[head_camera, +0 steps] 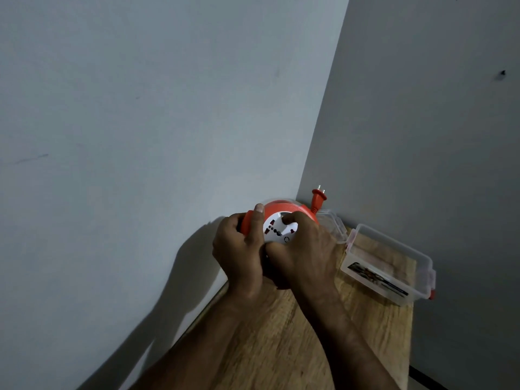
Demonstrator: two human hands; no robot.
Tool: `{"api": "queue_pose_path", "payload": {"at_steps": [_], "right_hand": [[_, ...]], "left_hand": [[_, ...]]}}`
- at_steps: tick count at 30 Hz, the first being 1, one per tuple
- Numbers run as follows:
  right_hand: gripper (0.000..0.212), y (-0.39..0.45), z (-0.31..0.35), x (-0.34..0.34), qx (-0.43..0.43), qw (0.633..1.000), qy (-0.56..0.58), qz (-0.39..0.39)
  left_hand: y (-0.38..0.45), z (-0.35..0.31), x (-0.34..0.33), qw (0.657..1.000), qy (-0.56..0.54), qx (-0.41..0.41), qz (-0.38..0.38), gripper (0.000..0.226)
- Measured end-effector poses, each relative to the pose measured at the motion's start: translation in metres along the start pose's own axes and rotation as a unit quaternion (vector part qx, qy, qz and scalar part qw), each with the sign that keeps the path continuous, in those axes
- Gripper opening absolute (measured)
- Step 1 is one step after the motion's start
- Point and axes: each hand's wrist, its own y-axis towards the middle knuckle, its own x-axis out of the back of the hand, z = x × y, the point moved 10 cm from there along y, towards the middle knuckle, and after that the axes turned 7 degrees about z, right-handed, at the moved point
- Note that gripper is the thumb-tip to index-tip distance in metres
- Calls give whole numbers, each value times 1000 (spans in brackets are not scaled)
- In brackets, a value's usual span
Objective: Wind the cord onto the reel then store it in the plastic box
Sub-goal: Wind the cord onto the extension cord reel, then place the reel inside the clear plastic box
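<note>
Reel [282, 218] at frame centre: orange body, white round socket face with dark red and black slots. Plug [319, 197] just above: orange, pale metal pins. Plastic box [394, 260] at right: clear, red-orange clips, dark multicoloured label. Table [281, 347]: light brown woodgrain. Walls [140, 108]: plain grey-blue

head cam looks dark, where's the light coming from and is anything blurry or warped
Head view: dim overall, lit from the right, since the hands throw a hard shadow leftward onto the wall; wide-angle bend tilts the wall corner; the cord reel and its plug stay fairly sharp, while the plastic box label is smeared and unreadable.
</note>
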Motion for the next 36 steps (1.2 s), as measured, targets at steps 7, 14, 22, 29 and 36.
{"api": "queue_pose_path", "payload": {"at_steps": [7, 14, 22, 29, 36], "right_hand": [[54, -5, -1, -4, 39, 997, 17, 63], [22, -14, -28, 53, 101, 979, 74, -159], [40, -16, -94, -35, -52, 931, 361, -5], [45, -36, -118, -75, -97, 913, 397, 7], [46, -64, -151, -118, -132, 914, 380, 44]], "left_hand": [[6, 2, -9, 999, 35, -19, 20, 47], [9, 47, -16, 995, -10, 82, 53, 38], [2, 76, -30, 987, -39, 132, 83, 41], [-13, 122, -33, 980, -37, 170, 97, 34], [-37, 184, -39, 969, -3, 181, 167, 33]]}}
